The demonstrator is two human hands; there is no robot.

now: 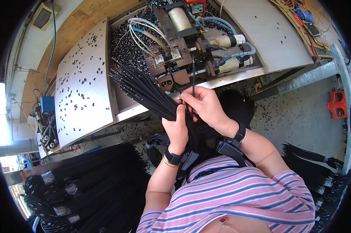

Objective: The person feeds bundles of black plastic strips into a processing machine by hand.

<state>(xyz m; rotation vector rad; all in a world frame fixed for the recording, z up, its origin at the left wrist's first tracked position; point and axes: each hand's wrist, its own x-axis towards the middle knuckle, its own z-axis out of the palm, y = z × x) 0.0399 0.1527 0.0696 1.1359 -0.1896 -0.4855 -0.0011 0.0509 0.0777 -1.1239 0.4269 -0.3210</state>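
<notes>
My left hand (176, 130) is wrapped around a thick bundle of black cords (144, 89), whose ends fan out to the upper left. Many of those ends carry small shiny tips. Just to the right of it, my right hand (210, 106) pinches a single black cord (193, 79) between thumb and fingers. That cord stands upright in front of a metal machine (181, 48) with cylinders, hoses and wires. Another thin strand rises toward the machine from between my hands. The fingertips of both hands nearly meet, and the cords there partly hide one another.
Small black bits lie over the left white panel (82, 85), the machine tray and the floor (276, 112). Large bundles of black cords (94, 186) hang at lower left, more at lower right. A red stool (336, 105) stands right, beyond a wrapped metal bar (311, 77).
</notes>
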